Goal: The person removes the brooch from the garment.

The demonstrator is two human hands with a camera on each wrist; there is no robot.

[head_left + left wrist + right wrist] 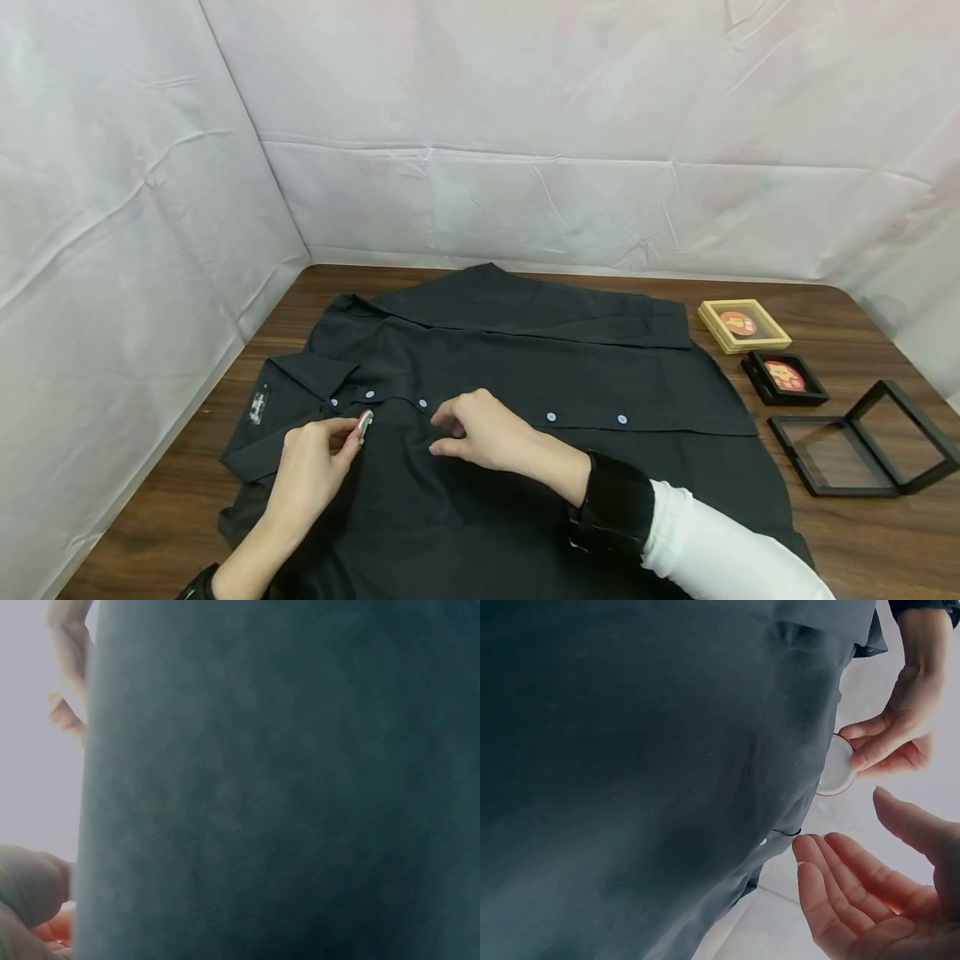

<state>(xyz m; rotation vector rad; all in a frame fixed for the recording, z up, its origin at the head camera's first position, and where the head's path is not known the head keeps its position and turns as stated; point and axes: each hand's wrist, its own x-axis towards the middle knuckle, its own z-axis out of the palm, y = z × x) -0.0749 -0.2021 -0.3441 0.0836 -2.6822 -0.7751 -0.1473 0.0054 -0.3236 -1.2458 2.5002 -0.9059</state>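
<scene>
Nearest, a white sleeve (pixel 735 546) and a black band (pixel 618 504) lead to the right hand (pixel 483 429), poised by the shirt (pixel 465 508), its fingers bent loosely and its thumb well apart from them; whether a fingertip touches the cloth I cannot tell. The left hand (pixel 311 471) is clamped on the badge (pixel 364 425), pinching its edge between thumb and fingers. The badge is tilted, just beside the shirt's button line, near the collar; the right wrist view shows it round and whitish, with a thin red rim. The left wrist view is mostly filled by a dark blur.

The black shirt lies spread on the wood table (pixel 885 533), collar to the left, pale buttons (pixel 551 417) along its front. The label (pixel 258 407) at the collar bears white marks too small to read.

To the right stands the frame (pixel 847 492), black and unfolded. Beyond it are the black box (pixel 757 379), with a red disc (pixel 785 376), and the yellow box (pixel 716 335), with an orange-red disc (pixel 738 323). White sheeting (pixel 562 192) rises behind.
</scene>
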